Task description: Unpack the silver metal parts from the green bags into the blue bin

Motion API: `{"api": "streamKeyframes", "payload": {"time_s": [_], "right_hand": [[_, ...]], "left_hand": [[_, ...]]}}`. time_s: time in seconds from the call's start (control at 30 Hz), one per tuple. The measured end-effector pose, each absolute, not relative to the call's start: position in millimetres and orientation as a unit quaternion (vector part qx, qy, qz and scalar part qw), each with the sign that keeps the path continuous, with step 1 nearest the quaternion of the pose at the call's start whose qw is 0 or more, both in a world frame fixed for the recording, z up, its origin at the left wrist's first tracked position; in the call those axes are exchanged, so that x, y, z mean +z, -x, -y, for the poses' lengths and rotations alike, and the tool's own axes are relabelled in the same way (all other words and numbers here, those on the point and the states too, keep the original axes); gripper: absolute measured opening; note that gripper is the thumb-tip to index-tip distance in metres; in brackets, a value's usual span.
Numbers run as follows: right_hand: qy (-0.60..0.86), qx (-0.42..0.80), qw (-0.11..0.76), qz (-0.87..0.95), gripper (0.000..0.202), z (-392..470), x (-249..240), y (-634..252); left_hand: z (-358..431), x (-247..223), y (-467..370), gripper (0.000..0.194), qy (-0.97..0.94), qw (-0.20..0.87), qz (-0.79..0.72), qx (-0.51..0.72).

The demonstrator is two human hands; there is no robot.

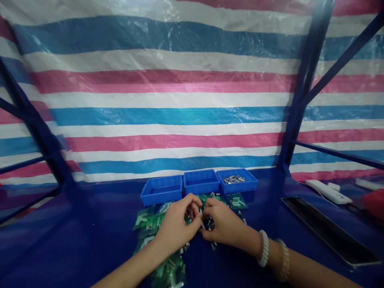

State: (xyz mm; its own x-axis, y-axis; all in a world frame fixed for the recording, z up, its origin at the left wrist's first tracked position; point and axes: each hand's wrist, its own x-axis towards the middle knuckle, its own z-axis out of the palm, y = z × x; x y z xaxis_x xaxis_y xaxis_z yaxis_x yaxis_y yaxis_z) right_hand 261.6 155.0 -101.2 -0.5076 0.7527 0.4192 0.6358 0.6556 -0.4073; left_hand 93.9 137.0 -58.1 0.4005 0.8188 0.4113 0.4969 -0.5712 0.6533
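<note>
My left hand (pixel 181 220) is closed in a pinch, thumb against the fingertips, at a small pale metal-looking piece (pixel 202 220). Facing it, my right hand (pixel 222 222) has its fingers curled and its tips nearly touching the left ones. What the right fingers grip is hidden. Small shiny metal parts (pixel 213 245) lie loose beneath and around both hands. Green-tinted plastic bags (pixel 150 222) holding small pale pieces spread beside and under my left forearm. Another such bag (pixel 237 201) lies beyond my right hand.
Three blue bins stand in a row behind the hands: a left bin (pixel 162 198), a middle bin (pixel 201 188), and a right bin (pixel 250 186) containing metal parts (pixel 234 179). A dark phone-like slab (pixel 327 230) and a white device (pixel 328 192) lie at right. Blue frame posts (pixel 295 116) flank the table.
</note>
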Motion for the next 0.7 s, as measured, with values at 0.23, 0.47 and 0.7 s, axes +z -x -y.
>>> {"api": "streamKeyframes", "payload": {"time_s": [0.23,0.47,0.7], "right_hand": [[0.394,0.121,0.377,0.830,0.014,-156,-97,-267],[0.360,0.429,0.473,0.680,0.024,-157,-78,-274],[0.306,0.391,0.509,0.703,0.015,-154,-83,-271]], "left_hand": [[-137,-57,-95,0.022,-0.783,0.238,-0.410,0.402],[-144,-61,-96,0.022,-0.664,0.434,-0.412,0.448],[-141,-62,-98,0.029,-0.564,0.584,-0.374,0.447]]}}
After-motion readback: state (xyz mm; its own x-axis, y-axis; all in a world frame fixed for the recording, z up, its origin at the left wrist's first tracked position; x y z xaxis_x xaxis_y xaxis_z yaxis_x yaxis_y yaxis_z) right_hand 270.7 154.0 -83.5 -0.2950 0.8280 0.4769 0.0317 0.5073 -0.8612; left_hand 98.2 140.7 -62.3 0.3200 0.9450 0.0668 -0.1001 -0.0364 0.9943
